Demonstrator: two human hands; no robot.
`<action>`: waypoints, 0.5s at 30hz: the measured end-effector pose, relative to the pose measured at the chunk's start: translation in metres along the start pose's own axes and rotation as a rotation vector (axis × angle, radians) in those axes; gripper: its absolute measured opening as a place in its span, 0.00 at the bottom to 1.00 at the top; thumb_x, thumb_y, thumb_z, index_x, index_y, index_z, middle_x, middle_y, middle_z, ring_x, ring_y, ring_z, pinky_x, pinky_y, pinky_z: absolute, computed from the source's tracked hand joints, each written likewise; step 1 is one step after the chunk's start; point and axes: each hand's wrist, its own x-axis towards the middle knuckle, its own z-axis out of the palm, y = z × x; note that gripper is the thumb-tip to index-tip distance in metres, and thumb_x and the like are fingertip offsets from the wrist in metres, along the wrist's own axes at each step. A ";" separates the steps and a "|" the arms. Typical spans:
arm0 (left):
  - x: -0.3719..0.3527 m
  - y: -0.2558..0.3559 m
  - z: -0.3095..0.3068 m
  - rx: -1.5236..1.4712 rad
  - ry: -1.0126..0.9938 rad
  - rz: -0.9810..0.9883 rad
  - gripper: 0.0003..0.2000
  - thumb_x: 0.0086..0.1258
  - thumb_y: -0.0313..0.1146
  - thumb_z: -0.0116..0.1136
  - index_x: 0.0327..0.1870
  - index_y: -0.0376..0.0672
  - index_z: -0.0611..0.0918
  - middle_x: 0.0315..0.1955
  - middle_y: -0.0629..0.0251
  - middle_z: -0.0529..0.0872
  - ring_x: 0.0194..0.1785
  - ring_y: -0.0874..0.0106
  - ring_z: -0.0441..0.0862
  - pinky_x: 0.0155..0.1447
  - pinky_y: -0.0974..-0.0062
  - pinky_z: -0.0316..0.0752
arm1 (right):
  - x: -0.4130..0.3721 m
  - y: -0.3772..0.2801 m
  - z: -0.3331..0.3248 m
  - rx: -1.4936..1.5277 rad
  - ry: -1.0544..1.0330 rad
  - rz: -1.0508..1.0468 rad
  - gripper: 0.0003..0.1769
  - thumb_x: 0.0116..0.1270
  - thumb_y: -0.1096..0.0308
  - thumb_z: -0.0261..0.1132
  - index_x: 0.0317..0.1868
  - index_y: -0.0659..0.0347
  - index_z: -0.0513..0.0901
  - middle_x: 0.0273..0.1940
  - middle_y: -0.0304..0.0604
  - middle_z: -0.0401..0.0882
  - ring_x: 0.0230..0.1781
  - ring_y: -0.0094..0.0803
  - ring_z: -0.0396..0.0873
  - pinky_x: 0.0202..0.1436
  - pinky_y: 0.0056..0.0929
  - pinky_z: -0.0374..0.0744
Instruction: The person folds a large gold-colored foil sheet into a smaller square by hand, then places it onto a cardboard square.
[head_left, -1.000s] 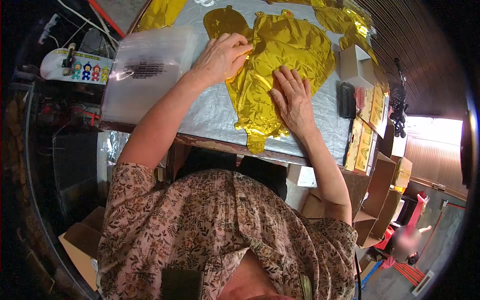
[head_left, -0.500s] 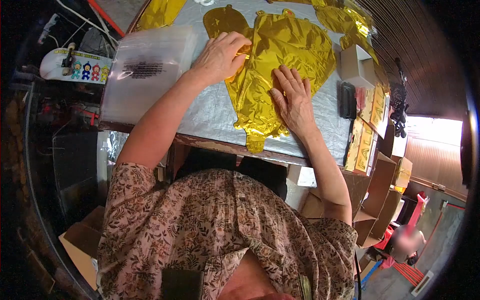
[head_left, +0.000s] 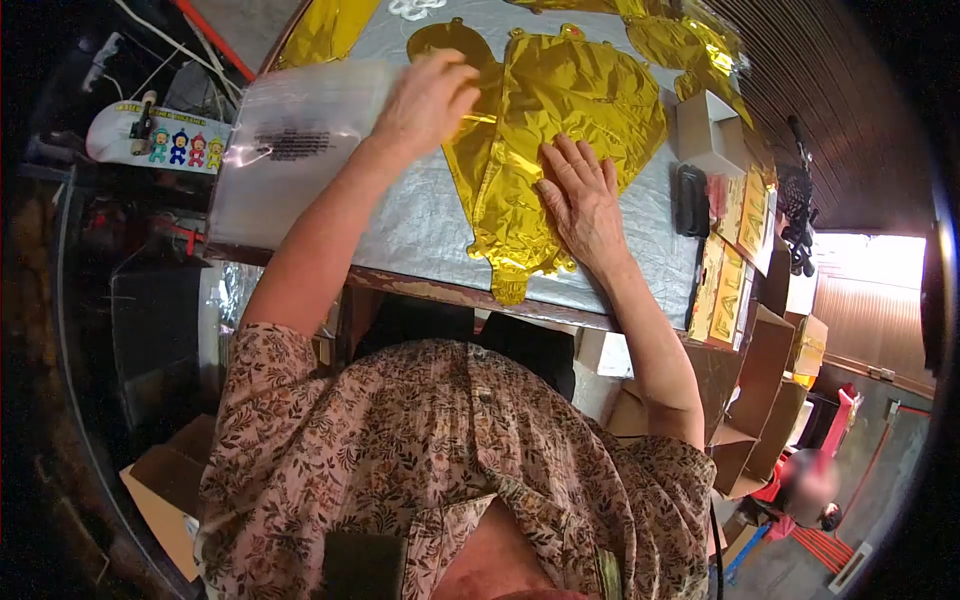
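Nearest, a floral shirt (head_left: 420,450) fills the bottom of the frame, with cardboard boxes (head_left: 750,400) at lower right. Above it is the worn near edge of a table (head_left: 420,225) covered in silver sheeting. A gold foil balloon (head_left: 590,100) lies flat on the table at upper centre, its narrow tail pointing down to the near edge.

The right hand (head_left: 582,205) lies palm down on the lower middle of the balloon, fingers spread and flat, grasping nothing. The left hand (head_left: 425,100) is farther up at the balloon's left edge, blurred, fingers curled. Whether it grips the foil I can't tell.

A stack of clear plastic bags (head_left: 290,150) sits just left of that hand, with a block of black print too small to read. A black block (head_left: 692,200) and a white box (head_left: 705,130) sit right of the balloon. Yellow packets (head_left: 730,290) run along the right edge, print unreadable. At far upper left, off the table, is a white board with four cartoon figures (head_left: 160,140), its lettering illegible.
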 end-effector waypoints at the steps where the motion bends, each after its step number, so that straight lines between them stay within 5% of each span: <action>1: 0.004 -0.006 -0.006 0.213 0.035 -0.034 0.21 0.77 0.48 0.61 0.58 0.40 0.86 0.62 0.53 0.81 0.70 0.54 0.74 0.72 0.52 0.68 | -0.001 0.001 0.001 0.000 0.003 -0.002 0.28 0.80 0.54 0.61 0.75 0.54 0.74 0.77 0.49 0.69 0.78 0.55 0.64 0.79 0.57 0.58; 3: 0.016 -0.014 -0.017 0.405 0.091 -0.027 0.29 0.76 0.56 0.59 0.57 0.35 0.86 0.59 0.53 0.83 0.67 0.53 0.74 0.69 0.50 0.65 | -0.003 0.001 0.002 -0.007 0.013 -0.007 0.28 0.80 0.54 0.61 0.75 0.54 0.74 0.77 0.49 0.69 0.78 0.55 0.64 0.79 0.58 0.58; 5: 0.027 -0.017 -0.027 0.598 -0.180 -0.228 0.33 0.73 0.62 0.59 0.55 0.33 0.86 0.57 0.53 0.83 0.64 0.55 0.74 0.65 0.53 0.64 | -0.003 0.001 0.003 -0.012 0.021 -0.020 0.28 0.80 0.54 0.61 0.75 0.54 0.75 0.77 0.49 0.69 0.78 0.55 0.64 0.78 0.58 0.58; 8: 0.031 -0.026 -0.022 0.599 -0.185 -0.291 0.37 0.69 0.66 0.61 0.54 0.31 0.86 0.56 0.54 0.83 0.61 0.56 0.74 0.61 0.54 0.63 | -0.002 0.001 0.002 -0.018 0.030 -0.019 0.28 0.79 0.54 0.61 0.74 0.55 0.75 0.78 0.49 0.68 0.77 0.56 0.65 0.78 0.58 0.59; 15: 0.038 -0.031 -0.009 0.537 -0.241 -0.393 0.33 0.70 0.62 0.62 0.55 0.34 0.86 0.59 0.52 0.82 0.69 0.55 0.69 0.66 0.47 0.63 | -0.004 0.003 0.007 -0.017 0.057 -0.031 0.27 0.79 0.55 0.61 0.74 0.55 0.75 0.77 0.50 0.70 0.77 0.55 0.65 0.77 0.60 0.60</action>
